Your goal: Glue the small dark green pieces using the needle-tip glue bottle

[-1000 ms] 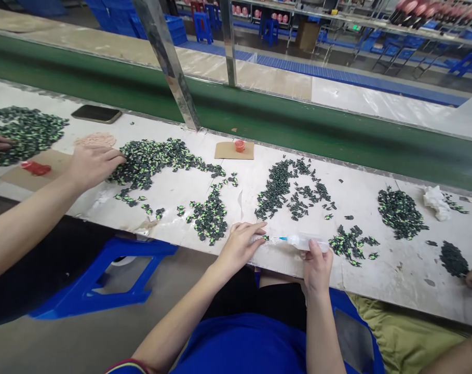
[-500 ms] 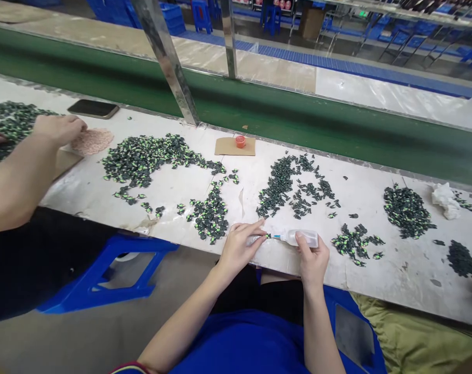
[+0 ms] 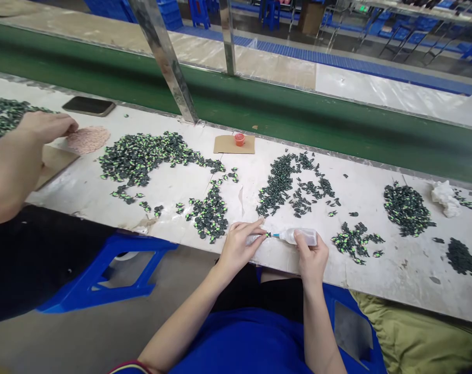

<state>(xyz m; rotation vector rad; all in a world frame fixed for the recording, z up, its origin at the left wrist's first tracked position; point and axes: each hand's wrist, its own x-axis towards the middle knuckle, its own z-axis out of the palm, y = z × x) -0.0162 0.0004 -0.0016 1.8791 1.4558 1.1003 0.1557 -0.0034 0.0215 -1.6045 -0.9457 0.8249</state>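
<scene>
My left hand (image 3: 239,244) is closed in a pinch on a small black-and-green piece (image 3: 269,235) just above the white table (image 3: 376,208). In my right hand (image 3: 311,254) lies a clear squeeze bottle (image 3: 300,237), held on its side. Its thin blue nozzle points left and meets the small piece, or comes very close to it; I cannot tell which. Beyond my hands spreads a pile of small dark parts (image 3: 277,182). Left of my left hand is a heap of black-and-green pieces (image 3: 210,215), and more such pieces (image 3: 354,241) lie right of the bottle.
A red tub (image 3: 239,139) stands on cardboard (image 3: 224,144) at the back. A co-worker's hand (image 3: 44,127) is at far left, by a pinkish pile (image 3: 88,139) and a phone (image 3: 88,106). A metal post (image 3: 165,62) rises before the green conveyor (image 3: 298,114). Crumpled tissue (image 3: 446,198) lies right.
My hands keep nearly the same pose, with piece and bottle nozzle still together. The co-worker's hand at far left has shifted slightly left. The whole view has moved a little.
</scene>
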